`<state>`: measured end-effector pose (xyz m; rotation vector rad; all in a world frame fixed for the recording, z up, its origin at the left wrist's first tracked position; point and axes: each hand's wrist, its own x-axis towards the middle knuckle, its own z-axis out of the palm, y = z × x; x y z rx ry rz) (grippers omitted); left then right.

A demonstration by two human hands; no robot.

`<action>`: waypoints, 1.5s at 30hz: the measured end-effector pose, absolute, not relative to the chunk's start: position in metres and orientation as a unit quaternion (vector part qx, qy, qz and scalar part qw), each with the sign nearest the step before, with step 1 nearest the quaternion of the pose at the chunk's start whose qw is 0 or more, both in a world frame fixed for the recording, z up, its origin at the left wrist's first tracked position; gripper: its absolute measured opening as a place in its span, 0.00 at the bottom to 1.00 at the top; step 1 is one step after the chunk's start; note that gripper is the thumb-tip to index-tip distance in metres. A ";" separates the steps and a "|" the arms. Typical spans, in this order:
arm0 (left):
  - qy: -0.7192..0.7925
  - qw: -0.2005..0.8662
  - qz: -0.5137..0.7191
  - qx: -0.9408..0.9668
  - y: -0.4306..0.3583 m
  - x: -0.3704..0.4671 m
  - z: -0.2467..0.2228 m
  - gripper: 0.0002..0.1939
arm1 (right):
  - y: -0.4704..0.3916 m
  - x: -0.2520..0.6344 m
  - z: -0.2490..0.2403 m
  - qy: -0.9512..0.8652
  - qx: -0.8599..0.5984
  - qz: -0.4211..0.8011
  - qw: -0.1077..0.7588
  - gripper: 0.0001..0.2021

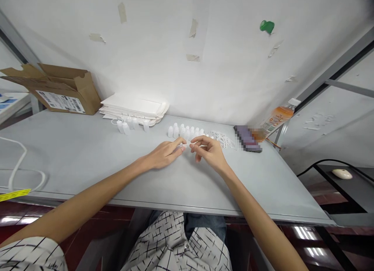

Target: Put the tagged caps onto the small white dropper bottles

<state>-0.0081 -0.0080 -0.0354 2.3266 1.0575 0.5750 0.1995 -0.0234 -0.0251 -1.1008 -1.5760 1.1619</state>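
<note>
Left hand [165, 154] and right hand [209, 151] meet fingertip to fingertip on the grey table [87, 154], both pinched on 1 small white piece [182, 146] (probably a cap; too small to tell). Row of white bottles [185, 131] just behind. Step: fitting. Next calls for a steady pinch.

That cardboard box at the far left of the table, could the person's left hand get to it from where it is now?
Probably not without leaning. The left hand rests mid-table by the row of small white bottles, arm already well extended, and the cardboard box sits far off at the back left corner. Nothing blocks the bare table between them.
</note>
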 end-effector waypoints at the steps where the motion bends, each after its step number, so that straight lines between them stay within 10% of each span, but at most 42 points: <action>1: 0.384 0.262 0.213 0.859 -0.008 -0.008 -0.036 0.18 | -0.023 0.199 -0.025 -0.634 -0.444 0.474 0.421 0.15; 32: 0.325 0.302 0.231 0.866 -0.010 -0.009 -0.041 0.14 | -0.023 0.199 -0.038 -0.748 -0.417 0.378 0.353 0.09; 45: 0.332 0.621 0.289 0.648 -0.006 -0.005 -0.039 0.11 | -0.022 0.200 -0.034 -0.680 -0.426 0.479 0.357 0.12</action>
